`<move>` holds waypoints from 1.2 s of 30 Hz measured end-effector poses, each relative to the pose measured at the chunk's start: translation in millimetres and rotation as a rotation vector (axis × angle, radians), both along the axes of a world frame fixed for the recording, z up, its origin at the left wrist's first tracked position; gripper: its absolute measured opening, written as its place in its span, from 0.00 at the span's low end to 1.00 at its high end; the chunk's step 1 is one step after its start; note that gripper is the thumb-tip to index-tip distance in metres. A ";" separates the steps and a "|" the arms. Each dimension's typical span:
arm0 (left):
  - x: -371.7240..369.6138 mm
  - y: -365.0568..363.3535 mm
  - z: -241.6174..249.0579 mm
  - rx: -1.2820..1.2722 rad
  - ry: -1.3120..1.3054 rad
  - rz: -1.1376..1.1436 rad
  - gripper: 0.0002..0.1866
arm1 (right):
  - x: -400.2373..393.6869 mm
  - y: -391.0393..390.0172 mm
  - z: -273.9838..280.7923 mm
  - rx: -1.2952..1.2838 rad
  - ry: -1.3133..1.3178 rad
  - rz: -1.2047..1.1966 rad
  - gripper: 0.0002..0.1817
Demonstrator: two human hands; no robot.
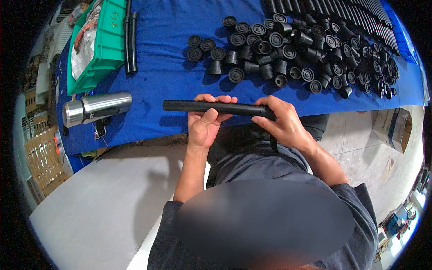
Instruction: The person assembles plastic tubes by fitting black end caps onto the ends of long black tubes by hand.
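Note:
A straight black tube [180, 105] is held level above the front edge of the blue cloth. My left hand [202, 128] grips it near the middle, thumb across the front and fingers behind. At the tube's right end, my right hand [285, 121] is closed round a black end cap [266, 111]; the cap is partly covered by the fingers, and how far it sits on the tube cannot be made out. Many loose black caps [236, 75] are scattered on the cloth beyond my hands, some upright, others on their sides.
Rows of black tubes [333, 9] lie at the back right of the blue cloth [166, 49]. A green bin [108, 40] stands at the left, with black tubes [130, 49] beside it. A steel flask [105, 106] lies in front. A cardboard box [393, 128] is on the floor.

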State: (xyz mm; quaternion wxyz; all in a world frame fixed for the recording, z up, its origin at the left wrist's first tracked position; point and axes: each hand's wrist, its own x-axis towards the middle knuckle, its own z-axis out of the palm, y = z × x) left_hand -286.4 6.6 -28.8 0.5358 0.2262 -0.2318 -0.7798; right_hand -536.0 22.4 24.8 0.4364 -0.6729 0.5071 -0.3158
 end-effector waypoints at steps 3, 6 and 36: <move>-5.8 -2.8 8.6 0.041 0.026 0.023 0.17 | 1.5 -1.8 -0.1 -0.042 -0.010 -0.041 0.20; -2.5 -4.4 1.7 0.034 0.066 0.021 0.17 | 4.5 -0.6 -9.5 -0.076 -0.092 -0.071 0.21; 4.3 -2.0 -2.6 0.046 0.105 -0.004 0.18 | 8.4 9.2 -4.5 0.220 -0.178 -0.055 0.20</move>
